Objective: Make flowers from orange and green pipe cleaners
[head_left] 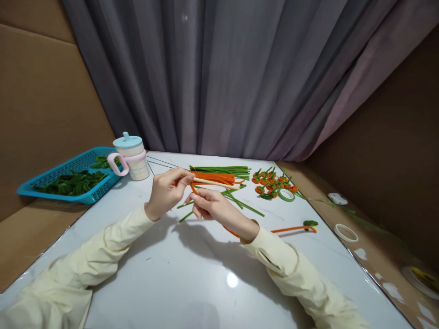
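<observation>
My left hand (169, 191) pinches a thin pale wooden stick (219, 183) that points to the right. An orange pipe cleaner (291, 229) comes up to the stick by my left fingertips. With its thumb and fingers closed, my right hand (215, 206) grips that pipe cleaner just below the stick. Its long end seems to run under my right wrist and out to the right. Behind the hands lie a bundle of orange pipe cleaners (217, 178) and a bundle of green ones (222, 171). Several loose green pipe cleaners (245, 205) cross each other beside my right hand.
Orange pieces with green stems (272, 180) cluster at the back right, beside a green tape roll (286, 195). A lidded cup (137, 160) stands at the back left near a blue basket (85, 196) of green leaf-like pieces. A white tape roll (346, 233) lies right.
</observation>
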`<state>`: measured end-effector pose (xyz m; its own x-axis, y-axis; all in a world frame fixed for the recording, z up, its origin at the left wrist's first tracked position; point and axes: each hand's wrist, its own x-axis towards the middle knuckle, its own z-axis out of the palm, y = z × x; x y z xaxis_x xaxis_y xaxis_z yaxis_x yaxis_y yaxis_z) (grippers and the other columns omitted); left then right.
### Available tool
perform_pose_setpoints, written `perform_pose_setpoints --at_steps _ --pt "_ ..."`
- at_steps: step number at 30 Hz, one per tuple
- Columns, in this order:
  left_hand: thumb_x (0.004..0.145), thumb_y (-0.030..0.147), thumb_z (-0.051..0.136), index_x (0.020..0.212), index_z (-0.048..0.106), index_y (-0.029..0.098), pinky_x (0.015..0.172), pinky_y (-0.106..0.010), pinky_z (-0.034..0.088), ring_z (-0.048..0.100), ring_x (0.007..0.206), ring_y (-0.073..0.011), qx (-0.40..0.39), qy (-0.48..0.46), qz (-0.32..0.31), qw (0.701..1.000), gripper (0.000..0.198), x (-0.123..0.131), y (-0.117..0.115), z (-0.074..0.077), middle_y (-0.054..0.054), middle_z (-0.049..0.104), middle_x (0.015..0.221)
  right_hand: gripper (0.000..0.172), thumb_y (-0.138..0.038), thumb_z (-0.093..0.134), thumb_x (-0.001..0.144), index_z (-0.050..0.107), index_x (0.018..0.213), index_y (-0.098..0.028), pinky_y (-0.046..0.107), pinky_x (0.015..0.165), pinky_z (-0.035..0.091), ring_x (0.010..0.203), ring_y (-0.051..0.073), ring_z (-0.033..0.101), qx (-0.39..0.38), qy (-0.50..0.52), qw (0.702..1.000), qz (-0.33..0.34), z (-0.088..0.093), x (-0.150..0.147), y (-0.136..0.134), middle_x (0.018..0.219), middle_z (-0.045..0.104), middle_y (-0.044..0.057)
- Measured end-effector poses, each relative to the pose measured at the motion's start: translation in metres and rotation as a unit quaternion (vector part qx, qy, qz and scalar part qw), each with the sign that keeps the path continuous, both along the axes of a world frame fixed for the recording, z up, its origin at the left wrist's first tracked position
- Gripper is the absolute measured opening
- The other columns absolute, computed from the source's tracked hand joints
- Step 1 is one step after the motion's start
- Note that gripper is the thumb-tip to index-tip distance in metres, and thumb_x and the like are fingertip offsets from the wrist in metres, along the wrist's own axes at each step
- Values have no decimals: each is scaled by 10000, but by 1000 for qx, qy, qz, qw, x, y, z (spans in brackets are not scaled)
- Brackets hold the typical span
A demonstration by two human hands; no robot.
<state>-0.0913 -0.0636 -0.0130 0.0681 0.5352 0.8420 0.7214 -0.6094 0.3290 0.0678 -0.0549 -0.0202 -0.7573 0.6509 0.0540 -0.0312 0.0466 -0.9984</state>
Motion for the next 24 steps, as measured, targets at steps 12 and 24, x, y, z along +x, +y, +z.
perform_pose_setpoints --at_steps 12,24 --pt "828 221 496 577 557 159 481 -213 320 431 456 -96 -96 122 -45 987 266 -3 9 -8 15 523 492 206 6 449 711 565 763 -155 249 532 183 548 124 384 484 -321 805 -124 16 19 6 627 524 12" --pt "854 371 511 576 508 142 457 -204 307 402 469 -81 -362 -72 -230 900 360 0 -4 10 15 480 512 267 -224 422 867 465 613 -156 208 526 282 504 87 373 285 -161 945 -32 18 33 33 526 415 -36"
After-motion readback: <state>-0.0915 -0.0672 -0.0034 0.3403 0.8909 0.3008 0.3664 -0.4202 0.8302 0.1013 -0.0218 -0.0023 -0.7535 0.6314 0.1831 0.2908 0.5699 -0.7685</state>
